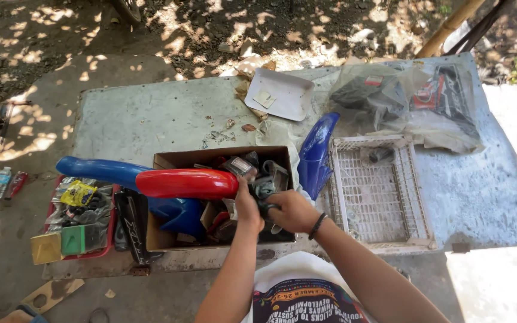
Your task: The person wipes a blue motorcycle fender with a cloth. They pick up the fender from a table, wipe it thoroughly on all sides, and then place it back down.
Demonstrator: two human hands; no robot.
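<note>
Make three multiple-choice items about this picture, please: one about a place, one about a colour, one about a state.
1. Where is the white crate?
A. right of the cardboard box
B. left of the box
C. on the ground

2. What colour is the long fender lying across the box?
A. green
B. red
C. white

3. What are the two hands doing?
A. resting flat on the table
B. lifting the crate
C. gripping a dark part over the box

Answers:
1 A: the crate sits on the table just right of the box.
2 B: the fender is glossy red, with a blue one behind it.
3 C: the left hand and right hand meet over the box, fingers closed on a dark part.
</note>
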